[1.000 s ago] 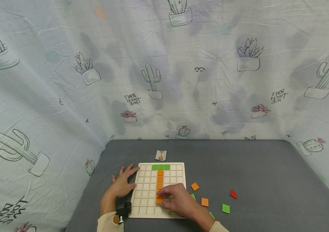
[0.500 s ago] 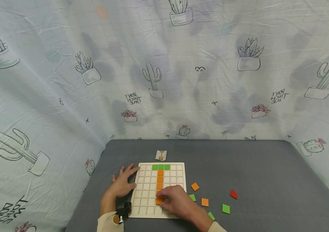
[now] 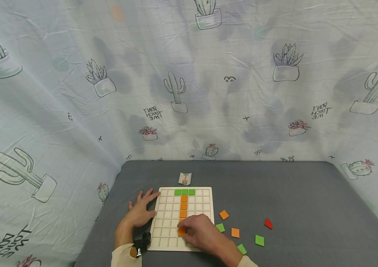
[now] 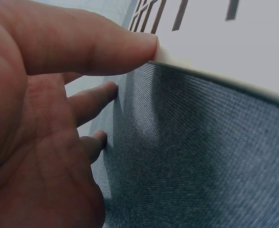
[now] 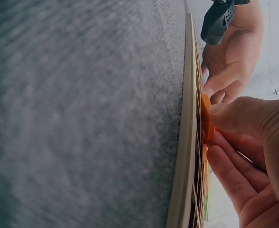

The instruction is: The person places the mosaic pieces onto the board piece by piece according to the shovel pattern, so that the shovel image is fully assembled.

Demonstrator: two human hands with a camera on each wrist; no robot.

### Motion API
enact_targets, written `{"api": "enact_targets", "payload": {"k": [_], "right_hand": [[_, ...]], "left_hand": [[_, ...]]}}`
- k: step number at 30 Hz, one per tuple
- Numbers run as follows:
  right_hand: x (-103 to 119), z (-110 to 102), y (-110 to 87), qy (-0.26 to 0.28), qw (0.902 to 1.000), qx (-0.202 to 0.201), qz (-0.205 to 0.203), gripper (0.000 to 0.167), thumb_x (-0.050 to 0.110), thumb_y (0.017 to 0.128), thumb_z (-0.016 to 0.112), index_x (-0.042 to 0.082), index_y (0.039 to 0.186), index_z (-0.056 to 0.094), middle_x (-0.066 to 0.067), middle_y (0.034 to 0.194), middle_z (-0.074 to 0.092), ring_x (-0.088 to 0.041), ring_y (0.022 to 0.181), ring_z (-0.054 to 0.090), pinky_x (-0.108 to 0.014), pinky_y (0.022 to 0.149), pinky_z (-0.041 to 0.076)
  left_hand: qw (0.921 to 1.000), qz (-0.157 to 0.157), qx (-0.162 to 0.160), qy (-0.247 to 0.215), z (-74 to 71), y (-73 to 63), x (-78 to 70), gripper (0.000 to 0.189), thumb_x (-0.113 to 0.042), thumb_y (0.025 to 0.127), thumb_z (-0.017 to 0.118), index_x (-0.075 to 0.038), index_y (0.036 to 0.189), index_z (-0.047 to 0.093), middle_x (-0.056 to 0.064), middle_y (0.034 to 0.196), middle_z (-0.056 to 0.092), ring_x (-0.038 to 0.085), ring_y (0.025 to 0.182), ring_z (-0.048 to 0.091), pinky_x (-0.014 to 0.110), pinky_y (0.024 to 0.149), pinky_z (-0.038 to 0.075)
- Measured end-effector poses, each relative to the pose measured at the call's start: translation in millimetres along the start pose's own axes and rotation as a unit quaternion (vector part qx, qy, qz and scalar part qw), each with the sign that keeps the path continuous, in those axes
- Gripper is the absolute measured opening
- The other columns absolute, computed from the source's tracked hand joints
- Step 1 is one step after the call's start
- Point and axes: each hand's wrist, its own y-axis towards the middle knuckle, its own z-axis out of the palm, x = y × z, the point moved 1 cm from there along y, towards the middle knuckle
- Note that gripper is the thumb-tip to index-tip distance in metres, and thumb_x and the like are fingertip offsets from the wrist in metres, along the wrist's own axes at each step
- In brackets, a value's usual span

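Note:
A pale gridded board lies on the table. Three green square tiles sit in its top row, with a column of orange tiles running down from the middle one. Over the column's lower end, my right hand pinches an orange square tile between thumb and fingers. That tile stands tilted off the grid in the right wrist view. My left hand lies at the board's left edge, fingers spread, its thumb touching the rim in the left wrist view. My right hand hides some lower cells.
Right of the board lie loose orange tiles, green tiles and a red piece. Another red bit shows partly behind my right hand. A small pattern card lies beyond the board. A patterned cloth hangs behind the grey table.
My right hand has shifted slightly left, and the pinched orange tile has moved left with it. More of the green tiles beside the board shows. My left hand stays put.

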Motion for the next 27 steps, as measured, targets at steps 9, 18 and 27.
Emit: {"api": "enact_targets", "payload": {"k": [9, 18, 27], "right_hand": [[2, -1, 1.1, -0.008, 0.9999, 0.006, 0.005, 0.026, 0.008, 0.092, 0.086, 0.015, 0.116, 0.084, 0.011, 0.111, 0.083, 0.002, 0.104, 0.074, -0.018, 0.092, 0.059], [0, -5, -8.6, 0.022, 0.9996, -0.017, 0.008, 0.025, 0.007, 0.092, 0.083, 0.013, 0.116, 0.085, 0.007, 0.111, 0.084, -0.001, 0.104, 0.076, -0.020, 0.091, 0.061], [-4, -22, -32.2, 0.096, 0.9940, -0.033, 0.040, 0.026, 0.007, 0.092, 0.084, 0.013, 0.117, 0.084, 0.002, 0.113, 0.084, -0.005, 0.101, 0.076, -0.025, 0.086, 0.063]], "left_hand": [[0.9999, -0.003, 0.007, -0.008, -1.2, 1.2, -0.1, 0.073, 0.000, 0.092, 0.072, -0.015, 0.162, 0.056, 0.024, 0.180, 0.026, 0.060, 0.166, -0.001, 0.089, 0.119, -0.011], [0.9998, -0.004, 0.013, -0.013, -1.5, 0.0, -1.6, 0.073, 0.000, 0.093, 0.072, -0.016, 0.162, 0.055, 0.024, 0.180, 0.025, 0.060, 0.166, -0.002, 0.089, 0.119, -0.011], [0.9996, 0.000, 0.018, -0.024, -2.2, 0.1, -0.3, 0.072, 0.000, 0.095, 0.072, -0.016, 0.163, 0.054, 0.023, 0.181, 0.023, 0.059, 0.166, -0.003, 0.088, 0.118, -0.012]]}}
